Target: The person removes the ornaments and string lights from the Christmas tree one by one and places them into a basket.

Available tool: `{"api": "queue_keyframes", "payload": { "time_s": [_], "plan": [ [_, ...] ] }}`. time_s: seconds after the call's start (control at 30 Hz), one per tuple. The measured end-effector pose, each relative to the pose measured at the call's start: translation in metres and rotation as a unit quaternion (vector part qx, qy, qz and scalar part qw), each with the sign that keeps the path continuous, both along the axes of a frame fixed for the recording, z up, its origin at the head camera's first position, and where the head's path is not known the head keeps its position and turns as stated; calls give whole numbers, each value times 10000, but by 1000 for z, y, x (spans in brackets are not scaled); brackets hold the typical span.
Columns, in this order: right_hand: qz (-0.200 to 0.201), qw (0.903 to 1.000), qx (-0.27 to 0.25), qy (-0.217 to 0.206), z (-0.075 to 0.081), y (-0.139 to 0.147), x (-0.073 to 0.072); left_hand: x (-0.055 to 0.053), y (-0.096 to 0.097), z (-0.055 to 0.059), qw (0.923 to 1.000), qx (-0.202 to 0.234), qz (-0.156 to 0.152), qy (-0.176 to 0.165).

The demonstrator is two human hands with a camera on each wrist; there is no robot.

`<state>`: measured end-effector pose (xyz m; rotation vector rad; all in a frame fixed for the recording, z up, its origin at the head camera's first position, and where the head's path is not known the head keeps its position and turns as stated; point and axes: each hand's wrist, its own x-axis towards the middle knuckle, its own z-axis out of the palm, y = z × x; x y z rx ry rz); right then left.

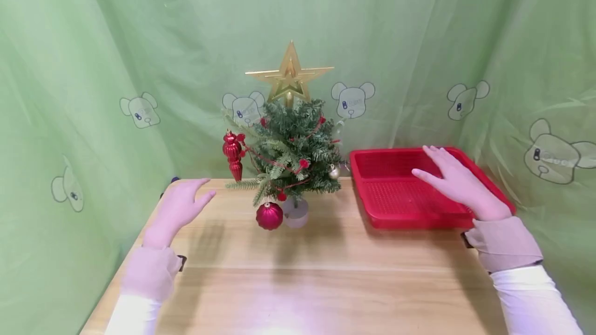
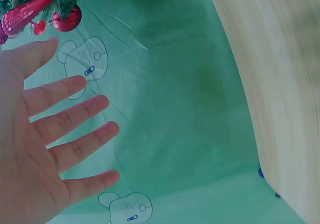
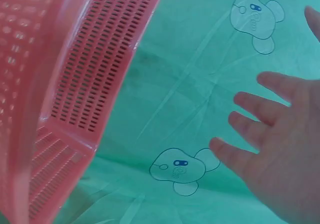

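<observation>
A small Christmas tree (image 1: 298, 154) stands upright on a pale round base (image 1: 296, 213), topped by a gold star (image 1: 289, 74). From its left branches hang a long red finial ornament (image 1: 233, 156) and, lower down, a round red bauble (image 1: 269, 216). A small pale-gold bauble (image 1: 334, 172) shows at the right side. To the left of the tree, my left hand (image 1: 179, 206) is held up with fingers spread, holding nothing. My right hand (image 1: 453, 180) hovers over the red plastic basket (image 1: 419, 221), fingers extended and nothing in them.
The wooden table (image 1: 298, 283) lies under everything, its left edge near my left forearm. A green curtain (image 1: 195, 40) with printed bear heads hangs behind and on both sides. The basket has perforated walls and stands at the table's back right.
</observation>
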<state>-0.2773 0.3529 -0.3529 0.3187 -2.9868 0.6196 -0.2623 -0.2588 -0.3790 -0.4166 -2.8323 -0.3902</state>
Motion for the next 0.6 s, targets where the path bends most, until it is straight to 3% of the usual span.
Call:
{"api": "queue_keyframes", "payload": {
  "time_s": [0.13, 0.27, 0.43, 0.6],
  "plan": [
    [-82, 9987, -322, 384, 12, -9, 0, 7, 7, -9, 9989, 407, -9, -217],
    [-112, 9895, -791, 1205, 28, -22, -5, 13, 14, -18, 9962, 779, 22, -386],
    [-153, 9605, -1639, 2244, 55, -46, -12, 15, 23, -32, 9943, 1003, 72, -343],
    [-58, 9355, -2345, 2643, 86, -72, -18, 17, 29, -46, 9888, 1409, 112, -470]
  ]
}}
